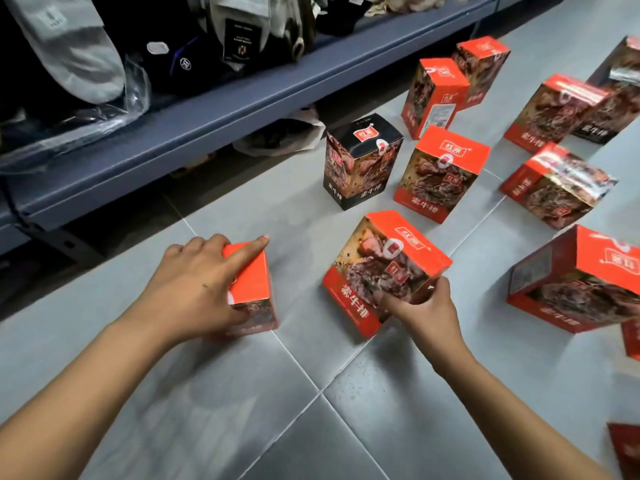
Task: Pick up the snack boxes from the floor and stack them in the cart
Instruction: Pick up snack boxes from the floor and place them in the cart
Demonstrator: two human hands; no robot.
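Observation:
Several orange snack boxes with meat pictures stand or lie on the grey tiled floor. My left hand (197, 282) grips the top of an upright orange box (251, 271) at the lower left, the index finger stretched along its top edge. My right hand (420, 306) holds the lower right corner of a tilted orange box (377, 268) in the middle, thumb on its front face. A black snack box (360, 161) stands upright behind them. More orange boxes (440, 174) are scattered to the right. No cart is in view.
A dark blue store shelf (214, 112) with bagged socks and clothing runs along the left and top. A crumpled plastic bag (287, 133) lies under its edge. A large orange box (581, 278) sits close at the right.

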